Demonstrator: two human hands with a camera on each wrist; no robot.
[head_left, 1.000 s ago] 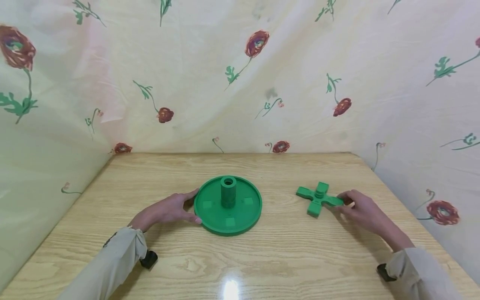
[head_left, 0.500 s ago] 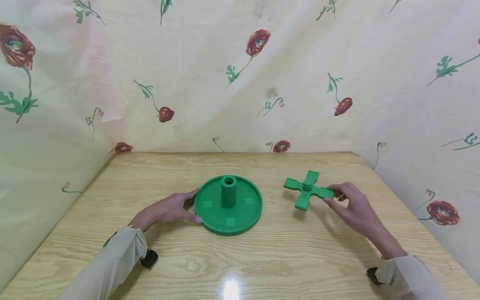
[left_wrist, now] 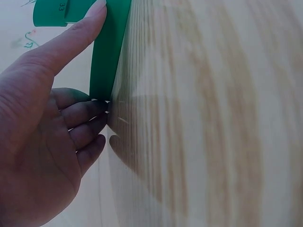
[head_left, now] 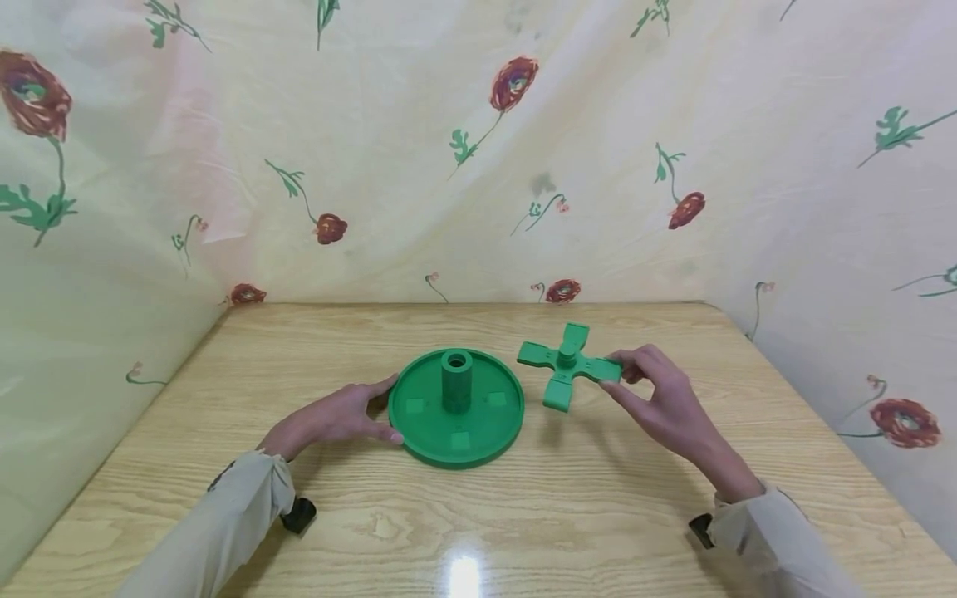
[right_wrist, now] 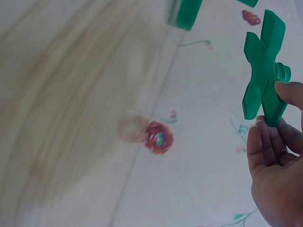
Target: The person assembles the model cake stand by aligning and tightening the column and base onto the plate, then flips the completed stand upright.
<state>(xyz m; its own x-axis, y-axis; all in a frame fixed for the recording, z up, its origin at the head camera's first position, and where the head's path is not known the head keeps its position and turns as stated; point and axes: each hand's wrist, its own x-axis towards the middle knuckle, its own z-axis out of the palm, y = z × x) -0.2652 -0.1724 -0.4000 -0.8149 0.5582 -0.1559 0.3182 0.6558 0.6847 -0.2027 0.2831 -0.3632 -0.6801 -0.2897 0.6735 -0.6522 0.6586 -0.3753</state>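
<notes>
A green round base (head_left: 489, 436) with a raised rim lies on the wooden table, and a hollow post (head_left: 457, 384) stands upright at its middle. My left hand (head_left: 338, 415) holds the base's left edge between thumb and fingers; the left wrist view shows the thumb along its side wall (left_wrist: 110, 56). Above the table, right of the base, is a green cross-shaped piece (head_left: 566, 363) with a short round knob facing up. By the end of one arm my right hand (head_left: 661, 397) pinches it. The right wrist view shows the cross's (right_wrist: 262, 71) underside.
The wooden table (head_left: 568, 523) runs back to a flower-patterned cloth (head_left: 389, 149), which also hangs along both sides. Dark wrist straps (head_left: 299, 515) show at both sleeves.
My right hand has lifted the cross-shaped piece off the table and carried it left toward the round base. My left hand and the base have stayed in place.
</notes>
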